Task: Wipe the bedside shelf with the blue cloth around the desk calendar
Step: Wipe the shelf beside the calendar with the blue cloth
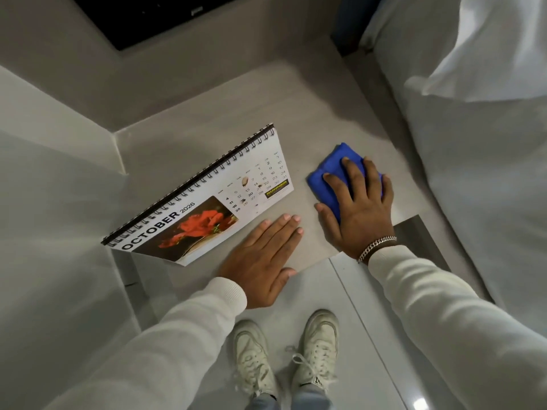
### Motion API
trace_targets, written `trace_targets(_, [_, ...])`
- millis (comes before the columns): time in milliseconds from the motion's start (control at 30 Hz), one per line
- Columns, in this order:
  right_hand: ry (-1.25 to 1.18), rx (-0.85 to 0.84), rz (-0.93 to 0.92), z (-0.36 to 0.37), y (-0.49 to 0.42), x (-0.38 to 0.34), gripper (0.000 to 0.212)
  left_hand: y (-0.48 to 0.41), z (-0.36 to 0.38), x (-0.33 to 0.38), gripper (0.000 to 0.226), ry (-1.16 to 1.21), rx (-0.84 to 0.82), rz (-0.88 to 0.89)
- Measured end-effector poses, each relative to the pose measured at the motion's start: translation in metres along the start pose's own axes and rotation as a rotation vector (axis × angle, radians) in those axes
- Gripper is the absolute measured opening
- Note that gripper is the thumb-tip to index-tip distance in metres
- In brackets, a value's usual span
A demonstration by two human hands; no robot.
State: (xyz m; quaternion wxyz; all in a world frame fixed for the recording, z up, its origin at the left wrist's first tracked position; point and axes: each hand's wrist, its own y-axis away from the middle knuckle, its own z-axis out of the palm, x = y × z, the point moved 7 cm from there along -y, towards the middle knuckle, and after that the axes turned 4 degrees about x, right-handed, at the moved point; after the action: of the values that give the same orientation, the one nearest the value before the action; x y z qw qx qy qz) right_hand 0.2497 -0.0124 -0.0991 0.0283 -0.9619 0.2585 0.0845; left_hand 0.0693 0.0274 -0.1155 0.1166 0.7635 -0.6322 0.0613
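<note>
A spiral-bound desk calendar [204, 199] showing October 2026 and a red flower picture stands on the left half of the grey bedside shelf [213, 113]. A folded blue cloth [331, 173] lies on the shelf to the calendar's right. My right hand [358, 205] presses flat on top of the cloth, fingers spread, covering its near half. My left hand [263, 258] rests flat on the shelf's front edge, just in front of the calendar's lower right corner, holding nothing.
A bed with white bedding [473, 113] borders the shelf on the right. Grey walls enclose the shelf at the back and left. A dark panel [154, 16] hangs above. My white shoes [284, 356] stand on the pale floor below the shelf's front edge.
</note>
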Motion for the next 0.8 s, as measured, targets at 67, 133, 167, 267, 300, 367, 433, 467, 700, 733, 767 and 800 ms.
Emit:
trace_targets(67, [0.003,0.014,0.006,0.001,0.0,0.0,0.054,0.0,0.001,-0.001,0.069,0.016,0.006,0.006])
trace_targets(133, [0.009,0.019,0.005,0.001,0.0,0.001,0.053,0.0,0.003,-0.001,0.07,0.017,0.002,0.004])
trace_targets(167, [0.013,0.023,0.005,0.001,0.0,0.001,0.052,0.0,0.005,-0.001,0.07,0.009,0.004,0.001])
trace_targets(267, [0.029,0.047,0.041,0.001,0.003,-0.002,0.048,0.0,0.006,0.0,0.07,-0.021,-0.016,-0.013])
trace_targets(300, [0.035,0.057,0.066,0.001,0.007,-0.004,0.047,0.001,0.006,0.001,0.07,-0.024,-0.029,-0.022])
trace_targets(367, [0.046,0.059,0.104,-0.001,0.017,-0.009,0.047,0.003,0.0,0.002,0.068,-0.01,-0.063,-0.048])
trace_targets(433, [0.05,0.044,0.119,-0.002,0.029,-0.015,0.048,0.008,-0.011,0.006,0.068,0.07,-0.088,-0.075])
trace_targets(467, [0.051,0.041,0.12,-0.005,0.035,-0.018,0.048,0.012,-0.019,0.009,0.068,0.128,-0.099,-0.083])
trace_targets(700, [-0.005,0.042,0.133,-0.02,0.065,-0.042,0.049,0.047,-0.13,0.007,0.065,0.206,0.14,0.021])
trace_targets(733, [-0.014,0.045,0.145,-0.021,0.068,-0.046,0.05,0.048,-0.148,-0.002,0.064,0.2,0.195,0.015])
trace_targets(767, [-0.017,0.049,0.158,-0.023,0.07,-0.05,0.051,0.046,-0.165,-0.014,0.064,0.194,0.232,-0.002])
trace_targets(800, [-0.025,0.038,0.169,-0.023,0.074,-0.055,0.051,0.044,-0.177,-0.027,0.065,0.181,0.246,-0.022])
